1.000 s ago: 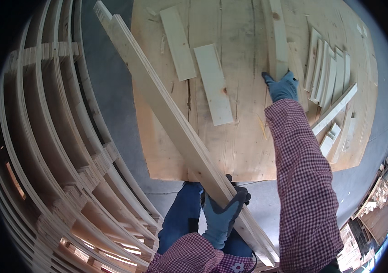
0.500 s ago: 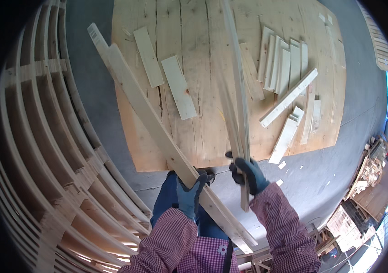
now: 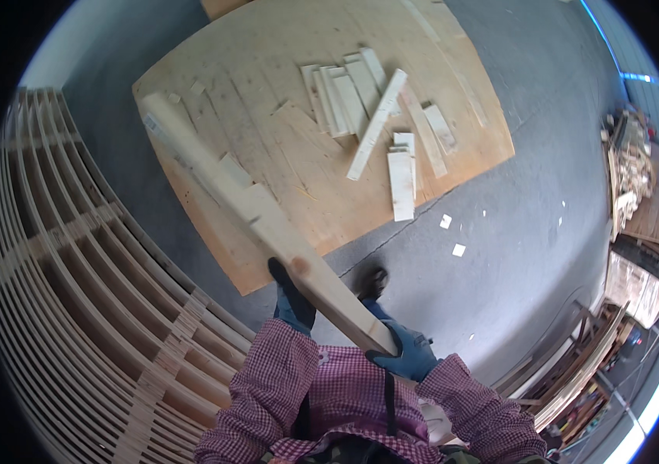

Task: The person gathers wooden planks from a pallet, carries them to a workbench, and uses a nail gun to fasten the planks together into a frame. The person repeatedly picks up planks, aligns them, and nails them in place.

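A bundle of long pale wooden boards [image 3: 271,224] slants from the far left down toward my body, held in both hands. My left hand [image 3: 292,301], in a blue and black glove, grips its left side near a brown knot. Around the near end closes my right hand [image 3: 408,352], gloved the same way. The boards lie flush together, so I cannot tell how many there are. Their far part passes over the left side of a large plywood table [image 3: 267,100], hiding some of a short board [image 3: 233,172] there.
Several short boards [image 3: 345,93] lie grouped on the table, with one strip [image 3: 376,124] across them. A short stack [image 3: 401,182] sits at the near edge. Slatted wooden frames [image 3: 59,224] stand along my left. Scrap wood [image 3: 632,178] is piled at right; small offcuts [image 3: 445,222] dot the floor.
My right hand has moved from separate upright boards to the near end of the bundle. The boards now sit together in both hands. The view has turned, and the table appears farther off.
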Tool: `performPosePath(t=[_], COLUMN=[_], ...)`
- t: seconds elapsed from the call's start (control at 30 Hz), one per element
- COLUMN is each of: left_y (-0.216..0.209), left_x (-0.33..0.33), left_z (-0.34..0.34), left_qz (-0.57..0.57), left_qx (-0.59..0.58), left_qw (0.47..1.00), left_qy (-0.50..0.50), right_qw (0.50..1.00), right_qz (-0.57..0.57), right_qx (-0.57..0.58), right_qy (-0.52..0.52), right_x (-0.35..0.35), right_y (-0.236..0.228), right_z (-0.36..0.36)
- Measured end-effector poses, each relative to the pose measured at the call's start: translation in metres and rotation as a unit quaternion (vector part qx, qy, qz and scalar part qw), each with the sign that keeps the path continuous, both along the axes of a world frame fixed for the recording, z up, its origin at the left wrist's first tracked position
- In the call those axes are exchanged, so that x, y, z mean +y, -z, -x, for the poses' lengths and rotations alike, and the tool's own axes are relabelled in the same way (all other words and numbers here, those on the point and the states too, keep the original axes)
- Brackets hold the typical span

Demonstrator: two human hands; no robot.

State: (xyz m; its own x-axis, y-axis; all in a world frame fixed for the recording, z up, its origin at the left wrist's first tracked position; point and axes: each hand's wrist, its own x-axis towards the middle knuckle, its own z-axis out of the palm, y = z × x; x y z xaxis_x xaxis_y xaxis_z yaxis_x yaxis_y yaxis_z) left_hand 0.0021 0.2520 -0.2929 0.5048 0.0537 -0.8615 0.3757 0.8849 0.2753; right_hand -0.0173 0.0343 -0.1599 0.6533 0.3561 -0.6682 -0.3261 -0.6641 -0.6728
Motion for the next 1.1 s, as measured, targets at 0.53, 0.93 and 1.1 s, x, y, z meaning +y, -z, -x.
performPosePath(t=[0.53,0.93,1.1], left_y=[-0.073,-0.073,-0.029], left_x=[-0.277,-0.356,-0.38], left_z=[-0.028,-0.132,-0.13], left_qz=[0.117,-0.031,-0.022], left_qx=[-0.221,0.011,0.019], left_qw=[0.963,0.997,0.998], left_qy=[-0.097,-0.075,-0.052], right_qw=[0.977,0.958,0.974], right_qz=[0.184,0.101,-0.047], right_qx=[-0.003,-0.144,0.224], right_qy=[-0.106,-0.228,-0.005], right_x=[-0.243,-0.329,-0.366], right_y=[-0.071,-0.027,0.045], right_z=[-0.005,-0.104,-0.241])
